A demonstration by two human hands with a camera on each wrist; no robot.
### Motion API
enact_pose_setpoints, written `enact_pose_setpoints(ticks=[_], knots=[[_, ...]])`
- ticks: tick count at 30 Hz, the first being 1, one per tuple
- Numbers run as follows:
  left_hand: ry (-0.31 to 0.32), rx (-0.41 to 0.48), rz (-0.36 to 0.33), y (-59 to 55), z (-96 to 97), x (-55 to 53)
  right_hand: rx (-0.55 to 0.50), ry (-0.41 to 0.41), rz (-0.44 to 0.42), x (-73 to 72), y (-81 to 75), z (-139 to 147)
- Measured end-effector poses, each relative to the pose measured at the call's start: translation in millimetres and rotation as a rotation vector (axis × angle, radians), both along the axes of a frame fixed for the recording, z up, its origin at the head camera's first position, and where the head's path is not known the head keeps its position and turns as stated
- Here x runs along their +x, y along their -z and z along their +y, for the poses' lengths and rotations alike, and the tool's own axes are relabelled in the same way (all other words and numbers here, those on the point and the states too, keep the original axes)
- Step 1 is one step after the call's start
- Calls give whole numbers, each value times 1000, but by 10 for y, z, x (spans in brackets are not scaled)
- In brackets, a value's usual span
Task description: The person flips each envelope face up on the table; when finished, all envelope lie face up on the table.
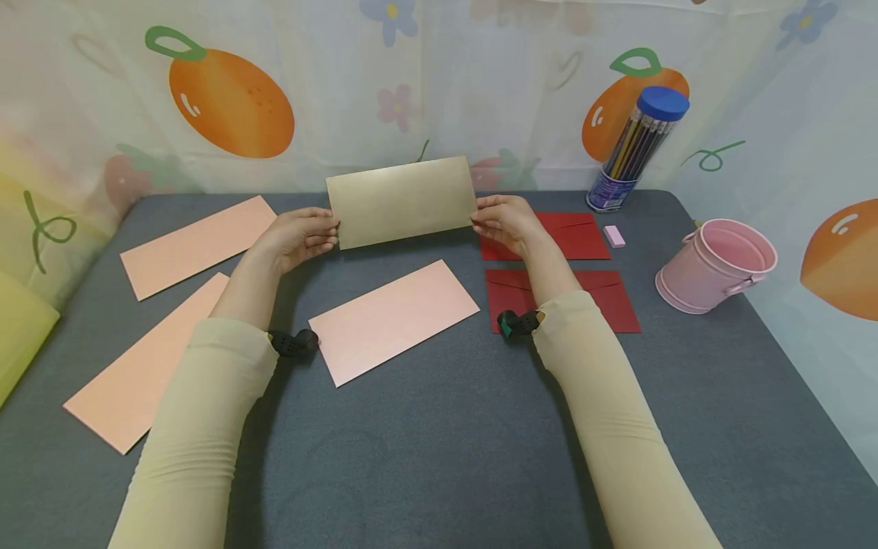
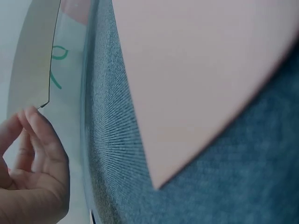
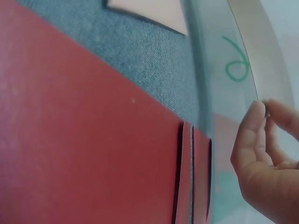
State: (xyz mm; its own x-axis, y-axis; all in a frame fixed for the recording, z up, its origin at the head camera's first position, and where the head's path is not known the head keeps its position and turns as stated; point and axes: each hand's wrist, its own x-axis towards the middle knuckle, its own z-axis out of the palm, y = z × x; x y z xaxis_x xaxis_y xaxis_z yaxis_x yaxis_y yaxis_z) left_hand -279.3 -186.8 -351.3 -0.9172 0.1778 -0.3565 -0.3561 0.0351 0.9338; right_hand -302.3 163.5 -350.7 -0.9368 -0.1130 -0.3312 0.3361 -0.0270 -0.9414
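Observation:
A flat gold rectangular paper (image 1: pixel 401 203), about the size of the envelopes, is held up above the far part of the table. My left hand (image 1: pixel 304 236) pinches its left end between thumb and fingers; my right hand (image 1: pixel 504 221) pinches the right end. Its right end is a little higher than its left. The left wrist view catches the lower corner of the gold paper (image 2: pixel 35 56) at the fingertips. Below it on the table lies a pink rectangular paper (image 1: pixel 394 323), set at a slant. Two red envelopes (image 1: pixel 579 236) with flap lines lie beneath and beside my right forearm.
Two peach rectangular papers (image 1: pixel 199 245) lie at the left, one partly hidden by my left arm. A blue-lidded tube of pencils (image 1: pixel 638 149) stands at the back right, near a pink eraser (image 1: pixel 613 236). A pink bucket (image 1: pixel 696 267) stands by the right table edge.

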Motion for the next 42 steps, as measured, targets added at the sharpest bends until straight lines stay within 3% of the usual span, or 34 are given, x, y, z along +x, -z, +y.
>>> enact_pose_setpoints(ticks=[7,12,20,24,32,42], knots=[[26,56,-10,-20,8,-9,-33,3,-12,12,-11,15],[-5,61,-32,-33,8,-10,-35,4,-8,18,-20,11],[-41,-3,-24,-34,27,-4,-82,-6,37,10,1,26],[-47,21,-19,-20,25,-5,-110,-13,52,4,14,30],[-17,100,41,10,-10,20,-49,-29,48,6,22,6],[40,23,41,-12,-40,46,-61,-26,1,22,10,-22]])
